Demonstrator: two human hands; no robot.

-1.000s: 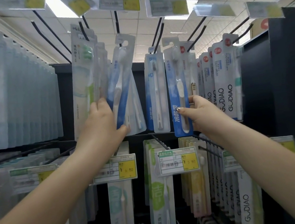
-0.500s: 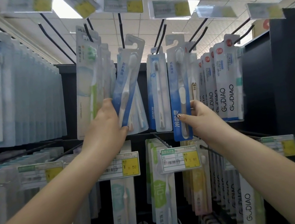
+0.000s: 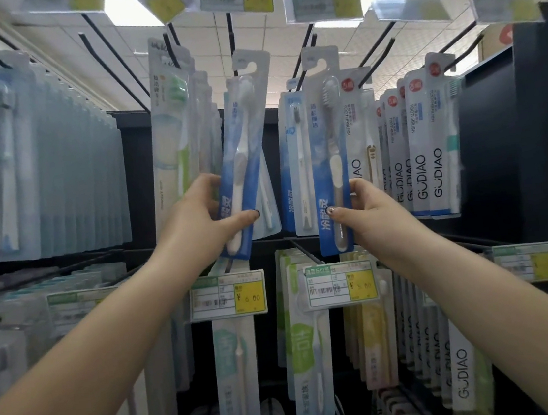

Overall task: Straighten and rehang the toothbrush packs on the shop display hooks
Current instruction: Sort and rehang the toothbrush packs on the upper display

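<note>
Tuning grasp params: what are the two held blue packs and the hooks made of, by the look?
Left pack and right pack: seemingly printed card behind a clear plastic blister, glossy; the brush shows through and the ceiling light glints on the front. Hooks: thin, straight, dark rods, probably coated metal wire, matte; too small to be sure.

Glossy clear-plastic toothbrush packs on blue card; matt black metal hooks.
</note>
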